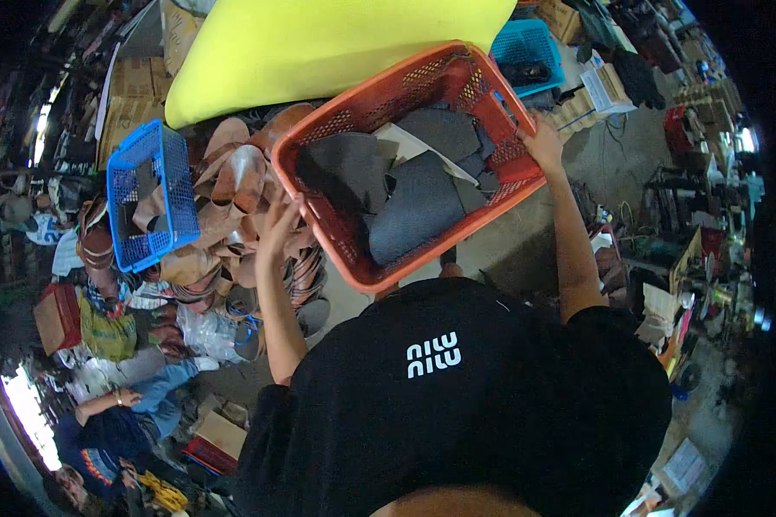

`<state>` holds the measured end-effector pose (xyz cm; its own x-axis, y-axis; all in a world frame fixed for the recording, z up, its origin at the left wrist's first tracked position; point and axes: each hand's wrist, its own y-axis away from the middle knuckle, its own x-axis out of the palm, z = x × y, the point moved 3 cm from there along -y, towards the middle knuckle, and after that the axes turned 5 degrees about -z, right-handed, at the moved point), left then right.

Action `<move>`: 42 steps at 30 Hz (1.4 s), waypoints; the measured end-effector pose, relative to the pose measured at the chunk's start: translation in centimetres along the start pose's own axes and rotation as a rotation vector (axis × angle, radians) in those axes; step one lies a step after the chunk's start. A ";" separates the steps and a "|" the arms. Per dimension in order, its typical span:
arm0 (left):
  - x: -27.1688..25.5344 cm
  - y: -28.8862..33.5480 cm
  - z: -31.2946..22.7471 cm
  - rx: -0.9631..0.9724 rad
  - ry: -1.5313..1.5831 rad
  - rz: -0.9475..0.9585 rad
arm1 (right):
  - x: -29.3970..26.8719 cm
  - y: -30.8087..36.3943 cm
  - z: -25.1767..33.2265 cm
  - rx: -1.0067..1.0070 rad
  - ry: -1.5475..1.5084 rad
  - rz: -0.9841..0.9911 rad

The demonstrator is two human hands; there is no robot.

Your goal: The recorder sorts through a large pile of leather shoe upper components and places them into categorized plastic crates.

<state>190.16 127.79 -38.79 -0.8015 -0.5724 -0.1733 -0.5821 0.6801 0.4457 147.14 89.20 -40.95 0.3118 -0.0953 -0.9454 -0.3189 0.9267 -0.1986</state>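
An orange-red plastic basket is held in front of my body, tilted with its right end farther away. Inside lie dark grey sheet pieces and a pale, flat strip. The fingers of my right hand are closed around the rim at the right end, by the handle slot. At the left end, my left hand is against the rim, its fingers somewhat spread and partly hidden by the basket's side.
Brown curved pieces are heaped at the left, with a blue basket standing on them. A large yellow surface is beyond. A teal basket stands at the far right. Another person is at the lower left.
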 end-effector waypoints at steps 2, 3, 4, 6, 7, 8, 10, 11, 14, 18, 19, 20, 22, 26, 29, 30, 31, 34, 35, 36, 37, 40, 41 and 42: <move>3.0 0.4 0.4 0.059 -0.080 -0.049 | 0.4 -1.4 -1.3 0.023 0.049 0.036; 3.5 -0.6 2.4 0.283 -0.034 -0.125 | 0.8 -1.8 -1.7 -0.014 -0.047 0.098; 3.0 -2.1 5.3 0.282 -0.032 -0.140 | 1.3 -2.3 -2.2 -0.051 -0.140 0.160; 1.7 -3.4 9.1 0.340 -0.249 -0.282 | 2.2 -3.4 -3.5 -0.148 -0.254 0.141; 2.6 -3.2 8.8 0.309 -0.079 -0.331 | 2.5 -3.7 -4.1 -0.155 -0.296 0.160; 3.5 -1.9 6.8 0.273 -0.021 -0.326 | 2.5 -3.9 -4.3 -0.161 -0.342 0.177; 1.7 -2.2 9.4 0.303 -0.025 -0.454 | 1.8 -4.2 -3.8 -0.176 -0.405 0.168; 2.7 -1.4 7.8 0.286 -0.003 -0.444 | 0.9 -3.4 -4.5 -0.154 -0.453 0.194; 5.7 2.7 -0.2 0.204 -0.079 -0.472 | -0.5 -2.0 -8.3 -0.098 -0.540 0.207; 6.0 4.2 -4.0 0.288 -0.065 -0.394 | -6.3 -1.0 -10.6 -0.033 -0.619 0.243; 7.2 4.5 -5.8 0.284 -0.020 -0.317 | -7.7 -0.2 -11.4 0.008 -0.569 0.261; 8.5 4.8 -7.5 0.278 0.021 -0.237 | -8.6 0.9 -12.4 0.034 -0.568 0.242; 11.0 5.1 -9.5 0.306 0.026 -0.199 | -10.2 3.6 -15.0 0.056 -0.479 0.145; 14.0 2.0 -10.4 0.382 0.055 0.008 | -12.5 11.4 -18.0 0.303 -0.646 0.049; 17.6 0.7 -9.9 0.408 -0.098 0.195 | -14.7 21.4 -19.5 0.450 -0.640 -0.088; 19.1 0.7 -9.4 0.405 -0.028 0.239 | -15.2 25.3 -20.2 0.499 -0.575 -0.130; 20.9 1.7 -10.1 0.400 -0.064 0.336 | -16.1 29.2 -20.2 0.618 -0.559 -0.229; 22.5 5.1 -11.8 0.464 -0.230 0.465 | -15.9 41.9 -17.2 0.819 -0.428 -0.457; 23.8 5.8 -12.8 0.476 -0.310 0.534 | -16.3 44.4 -15.3 0.986 -0.459 -0.442; 24.1 7.1 -13.8 0.484 -0.402 0.600 | -15.2 48.9 -13.5 1.080 -0.442 -0.492; 24.1 7.1 -13.7 0.498 -0.436 0.664 | -15.8 51.9 -10.4 1.124 -0.346 -0.528; 26.7 7.5 -14.7 0.530 -0.344 0.909 | -17.7 60.0 -3.5 1.322 -0.221 -0.602; 28.2 8.0 -15.1 0.505 -0.373 0.978 | -18.3 61.0 -1.6 1.407 -0.220 -0.608; 29.8 8.5 -15.4 0.478 -0.402 1.047 | -19.3 62.2 0.8 1.465 -0.200 -0.669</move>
<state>163.43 109.45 -26.61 -0.8499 0.4784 -0.2211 0.4467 0.8765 0.1793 121.99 148.96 -34.83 0.1794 -0.6641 -0.7258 0.9580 0.2857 -0.0247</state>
